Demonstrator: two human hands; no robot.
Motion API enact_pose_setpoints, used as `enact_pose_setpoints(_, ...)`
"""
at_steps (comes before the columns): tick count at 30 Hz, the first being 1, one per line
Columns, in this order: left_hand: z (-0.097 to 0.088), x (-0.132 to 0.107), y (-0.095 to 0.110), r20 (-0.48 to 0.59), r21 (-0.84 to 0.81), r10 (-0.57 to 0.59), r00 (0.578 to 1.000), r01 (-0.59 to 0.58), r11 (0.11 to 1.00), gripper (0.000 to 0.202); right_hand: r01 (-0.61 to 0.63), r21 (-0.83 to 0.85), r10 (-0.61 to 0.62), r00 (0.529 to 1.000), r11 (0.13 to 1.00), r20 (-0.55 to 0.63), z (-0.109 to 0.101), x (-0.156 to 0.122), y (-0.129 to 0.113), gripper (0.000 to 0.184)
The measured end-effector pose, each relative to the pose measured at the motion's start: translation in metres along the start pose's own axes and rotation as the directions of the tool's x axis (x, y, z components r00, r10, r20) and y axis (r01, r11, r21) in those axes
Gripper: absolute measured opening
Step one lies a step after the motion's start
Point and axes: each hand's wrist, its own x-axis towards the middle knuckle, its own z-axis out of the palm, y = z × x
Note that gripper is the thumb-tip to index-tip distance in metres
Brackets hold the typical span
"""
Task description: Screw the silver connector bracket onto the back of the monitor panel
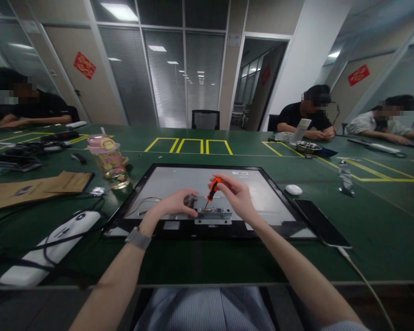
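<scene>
A flat monitor panel [262, 193] lies back-side up in front of me, grey metal inside a black frame. My right hand [236, 195] is closed on a small screwdriver with an orange handle [214, 186], its tip down at a metal connector bracket [214, 214] near the panel's front edge. My left hand [174, 204], with a watch on its wrist, rests curled on the panel just left of the bracket, fingertips pinched near the screwdriver tip; what they hold, if anything, is too small to see.
A pink-lidded bottle [109, 161] and brown paper bag [37, 186] sit left. A white device [51, 246] with black cables lies at the front left. A phone [320, 221] with its cable and a white mouse [293, 189] sit right. Three people sit around the green table [382, 220].
</scene>
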Motion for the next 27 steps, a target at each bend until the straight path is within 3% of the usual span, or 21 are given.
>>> enact_pose_setpoints(4, -0.001, -0.001, 0.003, 0.003, 0.004, -0.009, 1.000, 0.009, 1.000, 0.069, 0.073, -0.151, -0.095, 0.985, 0.986, -0.146, 0.004, -0.002, 0.004, 0.014)
enact_pose_setpoints(7, -0.001, -0.001, 0.004, 0.002, 0.009, 0.001, 1.000, -0.001, 1.000, 0.067, 0.097, -0.127, -0.118, 0.979, 0.987, -0.168, 0.007, -0.003, 0.002, 0.006)
enact_pose_setpoints(13, 0.000, -0.001, 0.006, -0.015, -0.019, 0.009, 1.000, -0.010, 1.000, 0.063, -0.056, 0.162, 0.050, 0.998, 0.985, 0.041, 0.008, -0.003, 0.000, 0.024)
enact_pose_setpoints(16, 0.000, -0.001, 0.007, -0.013, -0.022, 0.003, 1.000, -0.003, 1.000, 0.064, -0.073, 0.262, 0.061, 0.997, 0.962, 0.052, 0.007, -0.002, 0.005, 0.023)
enact_pose_setpoints(20, 0.000, -0.002, 0.006, -0.011, -0.021, -0.016, 1.000, 0.016, 1.000, 0.066, -0.061, 0.243, 0.055, 0.998, 0.968, 0.032, 0.003, -0.002, 0.010, 0.012)
enact_pose_setpoints(24, 0.000, -0.001, 0.003, -0.005, -0.013, -0.003, 1.000, 0.003, 1.000, 0.066, -0.108, 0.231, 0.089, 0.992, 0.967, 0.090, 0.000, -0.002, 0.009, 0.024)
enact_pose_setpoints(27, 0.000, -0.001, 0.002, -0.005, -0.008, -0.012, 1.000, 0.012, 1.000, 0.069, -0.061, 0.208, 0.046, 0.996, 0.976, 0.073, 0.001, 0.000, 0.007, 0.025)
